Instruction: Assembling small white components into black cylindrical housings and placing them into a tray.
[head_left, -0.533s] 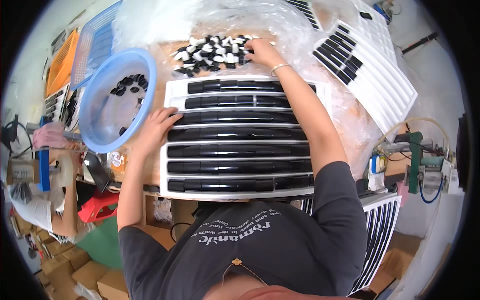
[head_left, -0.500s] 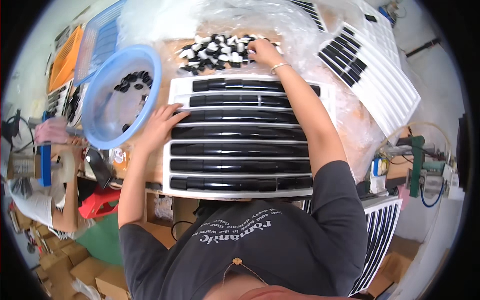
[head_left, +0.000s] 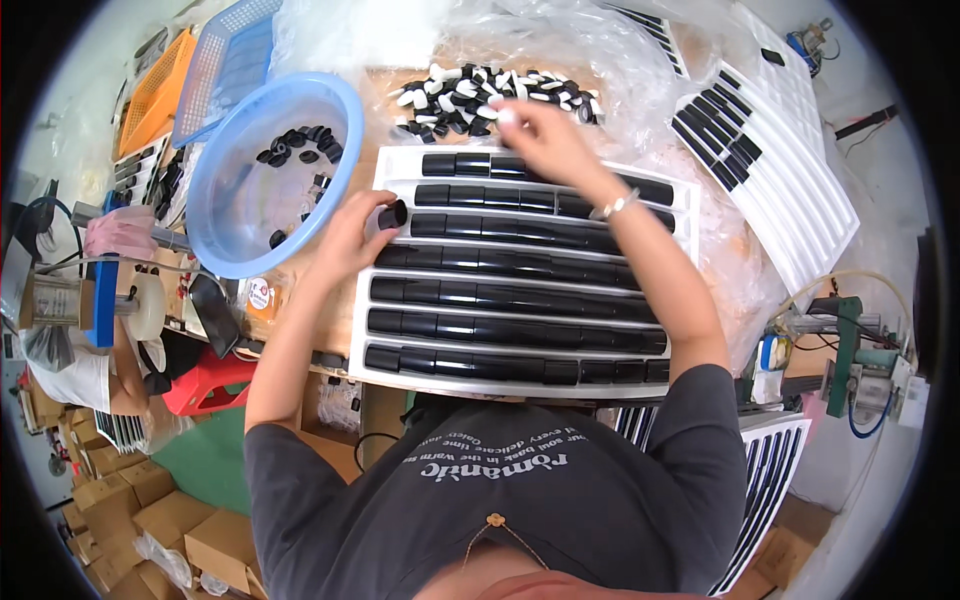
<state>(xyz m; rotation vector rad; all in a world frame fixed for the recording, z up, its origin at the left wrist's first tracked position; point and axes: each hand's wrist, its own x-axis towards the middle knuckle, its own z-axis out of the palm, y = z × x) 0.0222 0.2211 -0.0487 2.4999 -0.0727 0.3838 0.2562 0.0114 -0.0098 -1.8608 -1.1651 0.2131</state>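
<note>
A black cap (head_left: 392, 214) is being pinched in the left hand (head_left: 352, 235) at the white tray's (head_left: 400, 165) left edge; the row's long axis is running rightward. The right hand (head_left: 545, 140) is closing on a small piece.

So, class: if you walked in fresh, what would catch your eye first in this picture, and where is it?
First, the big white grooved tray at the centre, its rows packed with glossy black caps. Then the two hands: the left hand pinches one black cap at the tray's left edge, while the right hand hangs over the loose black-and-white pile at the tray's far side. A blue basin sits left.
</note>
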